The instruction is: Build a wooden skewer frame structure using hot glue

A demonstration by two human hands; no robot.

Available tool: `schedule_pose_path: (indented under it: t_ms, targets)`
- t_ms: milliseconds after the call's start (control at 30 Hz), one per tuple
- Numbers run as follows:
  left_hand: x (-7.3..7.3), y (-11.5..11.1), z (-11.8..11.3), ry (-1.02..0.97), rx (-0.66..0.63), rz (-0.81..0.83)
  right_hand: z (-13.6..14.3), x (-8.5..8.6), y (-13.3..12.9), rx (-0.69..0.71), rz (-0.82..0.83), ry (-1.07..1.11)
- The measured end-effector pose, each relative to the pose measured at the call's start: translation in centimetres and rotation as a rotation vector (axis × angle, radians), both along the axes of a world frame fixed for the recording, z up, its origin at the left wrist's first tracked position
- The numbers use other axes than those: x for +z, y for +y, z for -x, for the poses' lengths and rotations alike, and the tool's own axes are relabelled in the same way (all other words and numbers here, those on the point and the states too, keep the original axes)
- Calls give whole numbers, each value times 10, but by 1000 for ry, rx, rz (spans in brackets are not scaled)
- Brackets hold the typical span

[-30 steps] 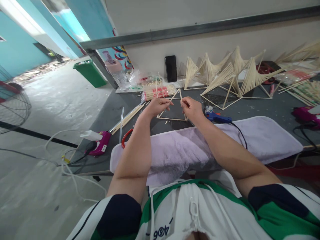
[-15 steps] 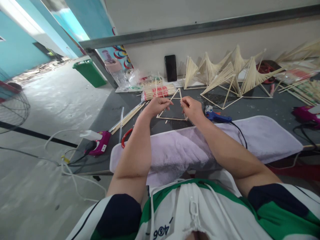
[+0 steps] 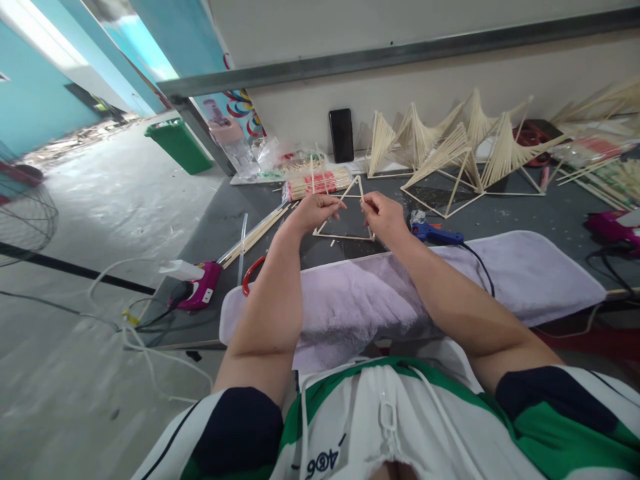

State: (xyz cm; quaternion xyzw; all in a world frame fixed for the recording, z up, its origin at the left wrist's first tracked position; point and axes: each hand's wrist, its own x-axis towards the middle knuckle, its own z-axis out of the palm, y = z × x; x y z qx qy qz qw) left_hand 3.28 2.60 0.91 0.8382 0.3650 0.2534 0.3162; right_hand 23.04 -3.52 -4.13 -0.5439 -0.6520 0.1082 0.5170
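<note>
A small frame of thin wooden sticks (image 3: 345,237) stands on the dark table between my hands, its tip pointing up. My left hand (image 3: 319,211) pinches a slanting stick of it on the left side. The fingers of my right hand (image 3: 383,212) are closed on the stick at its right side. Beyond my left hand lies a wrapped bundle of sticks (image 3: 320,183). To the right of my right hand rests a blue glue gun (image 3: 436,232) with a black cable.
Stick structures (image 3: 450,153) stand at the back right. A black phone (image 3: 341,136) leans on the wall. Loose sticks (image 3: 260,233) and a magenta power strip (image 3: 204,287) are at the left. A lilac towel (image 3: 525,267) covers the near edge.
</note>
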Motion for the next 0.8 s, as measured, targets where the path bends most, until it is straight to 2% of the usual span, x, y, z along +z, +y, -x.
schedule_pose_path:
  t_ms: [800]
  targets:
    - [2,-1,-1,-5,4,19,1,4,-4,11,40,5]
